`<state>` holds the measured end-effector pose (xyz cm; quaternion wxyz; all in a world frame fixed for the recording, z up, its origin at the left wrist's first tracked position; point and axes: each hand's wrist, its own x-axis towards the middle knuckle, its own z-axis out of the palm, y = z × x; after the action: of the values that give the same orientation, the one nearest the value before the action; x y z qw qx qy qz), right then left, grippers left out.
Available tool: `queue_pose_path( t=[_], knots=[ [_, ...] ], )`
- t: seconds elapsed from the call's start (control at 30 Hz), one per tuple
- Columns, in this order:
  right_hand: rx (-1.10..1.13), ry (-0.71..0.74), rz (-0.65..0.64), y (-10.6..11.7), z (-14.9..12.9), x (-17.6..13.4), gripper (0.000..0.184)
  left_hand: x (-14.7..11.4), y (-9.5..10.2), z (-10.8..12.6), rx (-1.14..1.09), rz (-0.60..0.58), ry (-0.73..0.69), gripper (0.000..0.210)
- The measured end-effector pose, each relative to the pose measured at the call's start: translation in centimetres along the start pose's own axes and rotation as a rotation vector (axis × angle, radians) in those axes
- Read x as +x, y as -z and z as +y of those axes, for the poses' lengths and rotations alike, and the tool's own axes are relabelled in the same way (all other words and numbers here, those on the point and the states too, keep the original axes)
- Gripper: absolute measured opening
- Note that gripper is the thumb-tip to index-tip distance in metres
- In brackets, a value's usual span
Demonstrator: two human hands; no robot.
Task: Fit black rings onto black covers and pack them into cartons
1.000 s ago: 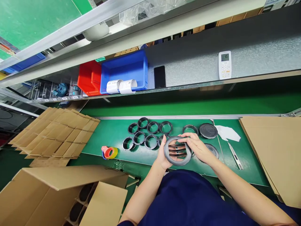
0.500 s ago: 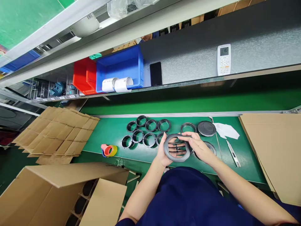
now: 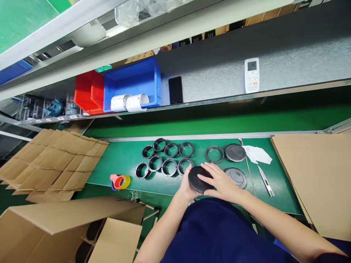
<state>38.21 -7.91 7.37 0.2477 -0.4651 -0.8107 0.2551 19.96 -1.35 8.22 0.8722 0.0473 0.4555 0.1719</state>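
A round black air vent is held just above the near edge of the workbench, in front of my body. My left hand cups it from the left and below, its fingers partly hidden. Across its top and right side lie the fingers of my right hand, pressing on the face. Two more round vents, a black one and a greyer one, lie to the right. Near them is a thin black ring. Several deeper black rings stand grouped left of my hands.
Tape rolls lie at the bench's left. A utility knife and white paper are right. Cardboard sheets border the right end; dividers and an open carton are left. A shelf above carries bins, phone and remote.
The vent's middle, through which my fingers showed earlier, now appears solid black. My right hand has moved over its face. The whole view has shifted slightly.
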Motion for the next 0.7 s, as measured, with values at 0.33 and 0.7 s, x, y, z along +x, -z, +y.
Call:
queue_pose_path(
  t=[0.33, 0.7],
  knots=[
    [-0.155, -0.486, 0.088, -3.1, 7.4, 4.0, 0.109, 1.6, 1.4, 0.4, 0.168, 0.024, -0.084, 0.084],
    [-0.563, -0.731, 0.025, -6.6, 16.6, 10.2, 0.099, -0.6, 8.7, 1.1, -0.028, 0.357, -0.172, 0.042]
  ],
)
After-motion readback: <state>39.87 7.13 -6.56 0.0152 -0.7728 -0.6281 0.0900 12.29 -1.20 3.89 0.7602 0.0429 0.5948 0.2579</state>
